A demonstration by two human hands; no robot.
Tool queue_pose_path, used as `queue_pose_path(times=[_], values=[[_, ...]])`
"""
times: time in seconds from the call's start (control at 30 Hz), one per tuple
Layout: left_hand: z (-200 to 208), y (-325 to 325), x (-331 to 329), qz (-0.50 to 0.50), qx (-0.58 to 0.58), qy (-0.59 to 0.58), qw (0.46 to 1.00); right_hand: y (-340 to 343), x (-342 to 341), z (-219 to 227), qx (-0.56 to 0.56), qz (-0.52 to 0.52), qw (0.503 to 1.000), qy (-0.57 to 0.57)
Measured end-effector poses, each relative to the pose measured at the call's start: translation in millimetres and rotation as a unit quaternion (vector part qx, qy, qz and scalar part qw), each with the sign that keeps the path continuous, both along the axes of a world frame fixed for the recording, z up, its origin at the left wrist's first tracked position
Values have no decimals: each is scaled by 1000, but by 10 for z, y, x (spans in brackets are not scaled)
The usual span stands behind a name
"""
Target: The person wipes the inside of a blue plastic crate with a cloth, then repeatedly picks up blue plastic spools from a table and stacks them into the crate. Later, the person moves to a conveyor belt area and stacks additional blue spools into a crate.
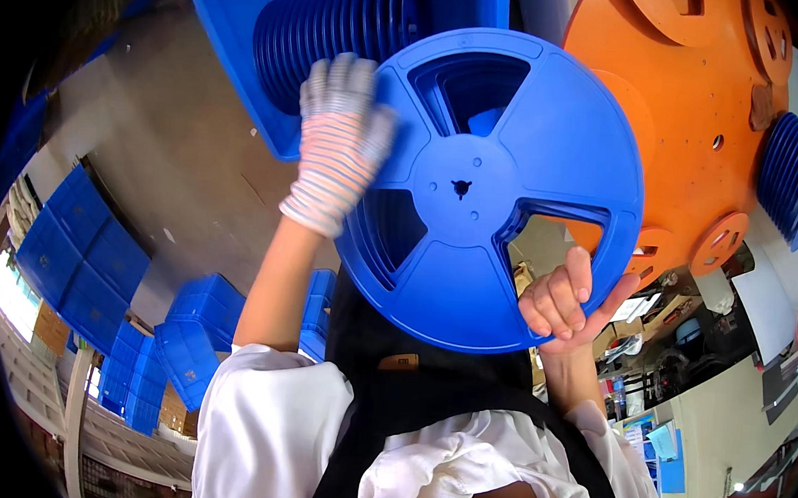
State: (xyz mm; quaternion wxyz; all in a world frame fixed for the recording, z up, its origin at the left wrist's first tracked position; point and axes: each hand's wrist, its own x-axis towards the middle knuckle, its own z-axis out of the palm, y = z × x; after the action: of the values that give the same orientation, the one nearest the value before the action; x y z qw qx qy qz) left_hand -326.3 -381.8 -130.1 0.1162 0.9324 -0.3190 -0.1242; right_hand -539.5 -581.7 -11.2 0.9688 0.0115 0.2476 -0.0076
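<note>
Blue reels (468, 166) partly hide a bin (218, 28); right fingers (559, 299) clasp them, left fingers (340, 80) outstretched.

Blue reel stack (460, 165) is up in the air in front of the person's chest, front flange facing the wearer nearly square-on, right hand (566, 302) on its lower right rim. Front face: round, smooth, raised outer lip, three wide fan-shaped windows split by three solid sectors, flat round hub with a small dark keyed hole and three little round marks around it. Stepped edges repeat behind the windows, so several reels sit face to face with cutouts roughly lined up, lower right one see-through; can't count them from here.
</note>
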Motion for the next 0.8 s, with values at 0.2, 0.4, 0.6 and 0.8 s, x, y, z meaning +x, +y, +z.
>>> queue_pose_path(times=[0.2,0.4,0.6,0.8], values=[[1056,-476,-692,-157,-219,288,919,10,174,-40,19,6,999,-49],[789,504,-499,-133,-75,217,964,-103,363,-10,17,-29,998,-55],[809,755,-565,-164,-141,189,958,-156,630,-73,4,-30,998,-51],[786,1018,-729,-147,-110,205,961,87,903,71,-64,87,993,-42]])
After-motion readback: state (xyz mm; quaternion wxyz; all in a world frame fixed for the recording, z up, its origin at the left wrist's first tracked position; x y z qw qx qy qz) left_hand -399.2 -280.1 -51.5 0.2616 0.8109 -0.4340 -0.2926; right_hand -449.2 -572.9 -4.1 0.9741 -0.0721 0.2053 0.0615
